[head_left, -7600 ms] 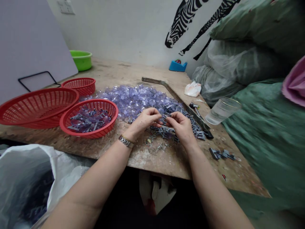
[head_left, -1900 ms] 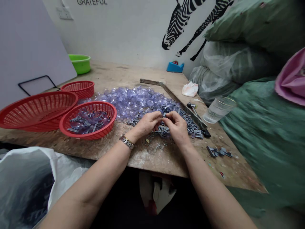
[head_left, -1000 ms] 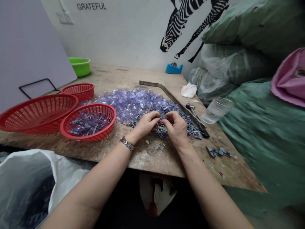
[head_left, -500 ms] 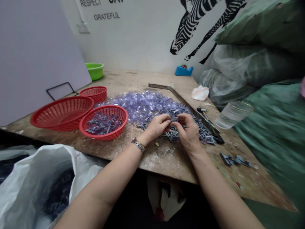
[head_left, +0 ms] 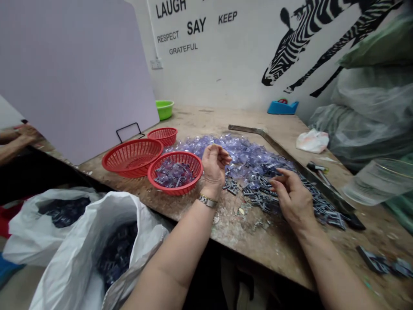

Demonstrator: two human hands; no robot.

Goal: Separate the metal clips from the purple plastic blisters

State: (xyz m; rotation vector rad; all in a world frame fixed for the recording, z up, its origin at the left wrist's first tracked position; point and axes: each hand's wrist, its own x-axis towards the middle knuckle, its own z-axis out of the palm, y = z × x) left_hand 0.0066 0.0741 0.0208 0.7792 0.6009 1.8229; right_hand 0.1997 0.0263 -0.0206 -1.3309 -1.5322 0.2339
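1. Loosely, my left grip [head_left: 213, 168] was raised with its fingers half curled, just beside the nearer red basket [head_left: 174, 189]; I could not tell whether anything was tucked inside it.
2. My right grip [head_left: 295, 200] hung over the dark parts [head_left: 258, 196], thumb and forefinger a narrow gap apart, nothing visible between them.
3. Those dark parts were heaped loosely on the desk [head_left: 232, 228], in front of and beside my right grip. They looked light and stiff, with thin bars that I judged could snap if bent; a pinch across the broader middle seemed the surest hold.
4. Purple clear pieces [head_left: 245, 155] were piled behind them. They looked hard, slick and quite brittle, better taken lightly by the edges than squeezed.
5. Both kinds lay mixed in the nearer basket, whose rim seemed thin and a bit flexible, best held from two sides.
6. Farther out, a bent metal bar [head_left: 306, 172] ran along the heap, a clear cup [head_left: 371, 183] stood beyond it, and a white sack [head_left: 80, 245] sat below the desk's edge.
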